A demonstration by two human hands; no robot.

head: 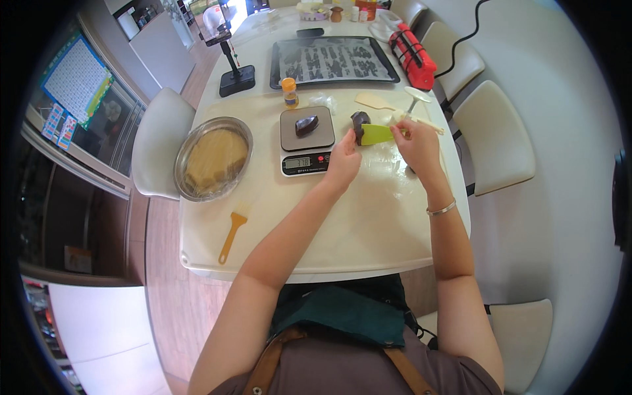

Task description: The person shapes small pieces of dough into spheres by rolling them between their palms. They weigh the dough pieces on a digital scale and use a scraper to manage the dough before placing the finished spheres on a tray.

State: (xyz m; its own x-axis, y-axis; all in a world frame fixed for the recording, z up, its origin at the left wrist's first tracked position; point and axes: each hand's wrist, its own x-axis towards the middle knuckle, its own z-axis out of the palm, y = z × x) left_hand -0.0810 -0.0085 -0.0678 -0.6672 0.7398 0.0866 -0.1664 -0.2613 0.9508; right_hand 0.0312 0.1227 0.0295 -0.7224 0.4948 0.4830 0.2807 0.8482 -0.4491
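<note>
My left hand (344, 159) reaches past the right side of a kitchen scale (291, 129), with its fingertips against a glossy dark lump of dough or paste (361, 118). In my right hand (418, 148) is a lime-green scraper (376, 134), its blade touching the right side of that lump. A smaller dark piece (306, 126) sits on the scale's plate, and the display is lit with a reading. To the left stands a metal bowl (249, 143) of yellowish dough (216, 155) under clear plastic film. Part of the dark lump is hidden by my fingers and the blade.
A black baking tray (274, 64) lined with paper lies farther back. Beside it are a phone stand (237, 80) and a red bag (414, 57). An orange-capped jar (290, 94) is behind the scale. A yellow-handled brush (232, 237) lies front left; a cream spatula (374, 101) and a white plunger-like tool (416, 96) lie right.
</note>
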